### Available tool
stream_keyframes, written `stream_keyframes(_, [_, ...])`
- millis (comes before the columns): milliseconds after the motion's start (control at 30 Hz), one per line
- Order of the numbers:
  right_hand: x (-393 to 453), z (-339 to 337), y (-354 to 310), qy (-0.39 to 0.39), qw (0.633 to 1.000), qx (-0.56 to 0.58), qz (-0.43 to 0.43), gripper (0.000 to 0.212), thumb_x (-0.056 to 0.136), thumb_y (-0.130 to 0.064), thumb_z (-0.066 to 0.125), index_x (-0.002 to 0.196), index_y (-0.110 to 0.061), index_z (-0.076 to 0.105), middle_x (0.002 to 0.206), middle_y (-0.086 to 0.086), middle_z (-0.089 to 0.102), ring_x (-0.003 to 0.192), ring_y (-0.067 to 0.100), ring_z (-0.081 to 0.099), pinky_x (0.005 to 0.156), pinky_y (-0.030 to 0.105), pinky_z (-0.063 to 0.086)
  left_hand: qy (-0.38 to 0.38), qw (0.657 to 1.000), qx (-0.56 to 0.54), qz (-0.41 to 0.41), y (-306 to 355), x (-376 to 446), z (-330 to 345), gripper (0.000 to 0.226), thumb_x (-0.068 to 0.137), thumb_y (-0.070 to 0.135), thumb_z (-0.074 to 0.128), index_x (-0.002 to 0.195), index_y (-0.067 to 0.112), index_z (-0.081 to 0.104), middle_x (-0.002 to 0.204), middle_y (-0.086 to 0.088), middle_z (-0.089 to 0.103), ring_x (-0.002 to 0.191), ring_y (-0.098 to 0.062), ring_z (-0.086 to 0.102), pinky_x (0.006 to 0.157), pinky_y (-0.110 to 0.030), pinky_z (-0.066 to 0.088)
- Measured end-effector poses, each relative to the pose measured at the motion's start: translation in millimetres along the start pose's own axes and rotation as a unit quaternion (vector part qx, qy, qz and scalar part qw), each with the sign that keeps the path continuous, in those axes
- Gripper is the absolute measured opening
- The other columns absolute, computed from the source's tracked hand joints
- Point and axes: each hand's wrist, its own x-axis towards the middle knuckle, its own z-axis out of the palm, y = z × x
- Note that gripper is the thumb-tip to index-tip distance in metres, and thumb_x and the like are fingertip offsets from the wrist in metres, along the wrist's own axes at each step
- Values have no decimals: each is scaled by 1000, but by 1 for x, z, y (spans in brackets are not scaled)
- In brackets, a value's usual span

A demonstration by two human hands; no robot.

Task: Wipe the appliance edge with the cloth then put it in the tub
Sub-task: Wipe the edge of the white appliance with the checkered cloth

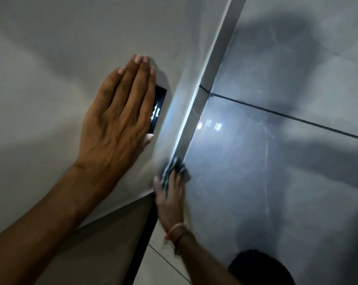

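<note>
A large white appliance fills the left of the head view; its long edge runs diagonally from top centre down to the lower middle. My left hand lies flat on the white face, fingers together, partly covering a small black display panel. My right hand is blurred and holds a dark greyish cloth pressed against the lower part of the edge. A reddish thread band circles my right wrist. No tub is visible.
Glossy grey floor tiles with dark grout lines lie to the right of the appliance, reflecting a light. A dark rounded shape sits at the bottom right. A black strip runs below the appliance's lower corner.
</note>
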Motion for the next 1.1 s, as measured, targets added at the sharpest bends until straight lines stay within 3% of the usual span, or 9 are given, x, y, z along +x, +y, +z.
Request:
stream_keyframes(100, [13, -16, -3, -31, 999, -3, 13, 78, 91, -67, 44, 157, -28, 26, 167, 4, 23, 154, 22, 23, 128, 43, 19, -5, 1000, -7, -4, 1, 1, -3, 104, 93, 38, 67, 161, -12, 6, 170, -32, 13, 159, -43, 15, 130, -45, 0])
stream_keyframes(200, [115, -69, -65, 58, 997, 4, -47, 73, 95, -59, 46, 156, -23, 28, 159, 15, 39, 145, 34, 41, 119, 53, 34, 13, 999, -31, -28, 5, 3, 0, 83, 103, 23, 56, 162, -12, 8, 170, -31, 14, 159, -43, 14, 129, -44, -2])
stream_keyframes(333, [240, -129, -177, 140, 980, -25, -141, 68, 104, -46, 34, 159, -12, 13, 170, 11, 8, 157, 29, 4, 129, 43, 2, 15, 998, -63, -22, 10, 19, 2, 76, 105, 17, 51, 162, -12, 9, 170, -32, 16, 159, -43, 16, 130, -46, 2])
stream_keyframes(433, [283, -169, -221, 126, 978, 11, -165, 66, 106, -44, 28, 160, -13, 7, 170, 11, 0, 157, 29, -6, 128, 46, -3, -2, 998, -69, -11, 11, 32, 1, 90, 98, 19, 65, 162, -12, 10, 170, -31, 17, 159, -43, 17, 131, -47, 7])
stream_keyframes(600, [188, -115, -120, 61, 990, 42, -117, 72, 99, -52, 37, 160, -24, 11, 169, 2, 13, 157, 21, 10, 128, 39, 11, -24, 997, -75, -3, 9, 51, 0, 117, 84, 55, 75, 160, -13, 18, 168, -31, 24, 157, -42, 25, 131, -46, 8])
stream_keyframes(767, [63, -51, -24, -26, 999, 6, -33, 71, 93, -64, 42, 145, -57, -6, 168, -16, -1, 157, 6, -1, 125, 27, 4, -6, 996, -84, -5, 6, 79, -3, 94, 97, 43, 64, 160, -13, 22, 167, -31, 27, 157, -42, 27, 129, -45, 8])
stream_keyframes(867, [123, -70, -78, 50, 996, 19, -65, 80, 92, -58, 47, 159, -32, 12, 170, -3, 6, 157, 12, 7, 129, 37, 12, 9, 997, -75, -16, 6, 97, -3, 85, 101, 35, 61, 160, -12, 22, 167, -30, 26, 157, -40, 27, 131, -43, 7])
stream_keyframes(967, [227, -123, -167, 168, 970, -34, -171, 72, 101, -36, 47, 159, -6, 15, 169, 12, 10, 158, 26, 6, 128, 31, 1, 25, 998, -51, -13, 7, 109, 0, 79, 105, 35, 48, 162, -11, 16, 170, -29, 20, 159, -38, 21, 129, -44, 3])
stream_keyframes(1100, [326, -189, -250, 181, 959, -19, -217, 61, 107, -20, 37, 158, 0, 10, 168, 19, 1, 156, 34, -7, 125, 33, -6, 17, 999, -44, 4, 6, 112, 1, 76, 109, 34, 33, 162, -12, 3, 172, -30, 7, 161, -40, 10, 130, -46, -1])
